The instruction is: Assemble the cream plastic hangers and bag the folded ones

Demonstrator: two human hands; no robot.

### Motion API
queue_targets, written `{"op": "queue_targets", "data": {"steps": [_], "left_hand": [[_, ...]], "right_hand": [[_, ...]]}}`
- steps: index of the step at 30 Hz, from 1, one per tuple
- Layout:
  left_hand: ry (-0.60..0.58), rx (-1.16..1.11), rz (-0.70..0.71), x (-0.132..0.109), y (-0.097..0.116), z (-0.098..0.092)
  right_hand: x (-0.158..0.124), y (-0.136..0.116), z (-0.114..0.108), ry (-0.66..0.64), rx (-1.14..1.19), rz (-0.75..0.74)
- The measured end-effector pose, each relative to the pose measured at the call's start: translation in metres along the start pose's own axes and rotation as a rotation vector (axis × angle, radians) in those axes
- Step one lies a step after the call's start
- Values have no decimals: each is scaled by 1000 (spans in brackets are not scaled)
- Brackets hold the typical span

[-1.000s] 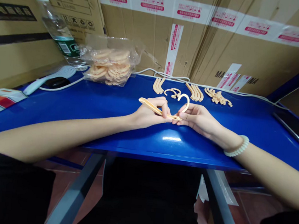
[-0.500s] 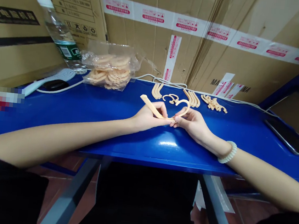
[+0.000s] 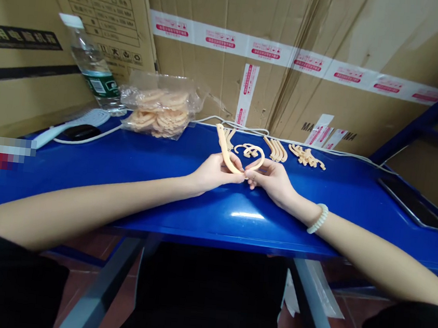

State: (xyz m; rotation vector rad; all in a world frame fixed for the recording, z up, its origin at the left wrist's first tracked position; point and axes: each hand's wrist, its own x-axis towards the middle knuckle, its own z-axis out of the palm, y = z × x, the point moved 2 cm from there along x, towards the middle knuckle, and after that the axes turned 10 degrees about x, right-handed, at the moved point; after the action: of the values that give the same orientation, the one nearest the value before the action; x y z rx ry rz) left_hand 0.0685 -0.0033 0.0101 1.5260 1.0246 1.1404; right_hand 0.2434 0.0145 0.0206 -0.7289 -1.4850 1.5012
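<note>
At the left of the frame, a black mouse (image 3: 82, 132) lies on the blue table (image 3: 144, 161), with a water bottle (image 3: 98, 81) standing behind it at the upper left. Next comes a clear plastic bag (image 3: 162, 111) of beige pieces. At the centre, the left hand (image 3: 214, 174) pinches a beige strip (image 3: 225, 154) between thumb and fingers, its free end pointing up. The strip's lower end meets a beige hook (image 3: 260, 160) at the fingertips, in the middle of the frame; whether the two are joined cannot be told. The right hand (image 3: 275, 181) pinches the hook's lower end, its curve rising above the fingers. Right of centre, behind that hand, lie curved strips (image 3: 277, 150), then a heap of small pieces (image 3: 306, 156). A dark phone (image 3: 414, 204) lies at the far right.
</note>
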Motion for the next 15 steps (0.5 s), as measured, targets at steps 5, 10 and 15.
{"op": "queue_targets", "data": {"steps": [5, 10, 15], "left_hand": [[42, -196, -143, 1, 0, -3], [69, -342, -269, 3, 5, -5], [19, -337, -277, 4, 5, -5]], "right_hand": [[8, -21, -24, -37, -55, -41], [31, -43, -81, 73, -1017, -419], [46, -26, -103, -79, -1312, -401]]}}
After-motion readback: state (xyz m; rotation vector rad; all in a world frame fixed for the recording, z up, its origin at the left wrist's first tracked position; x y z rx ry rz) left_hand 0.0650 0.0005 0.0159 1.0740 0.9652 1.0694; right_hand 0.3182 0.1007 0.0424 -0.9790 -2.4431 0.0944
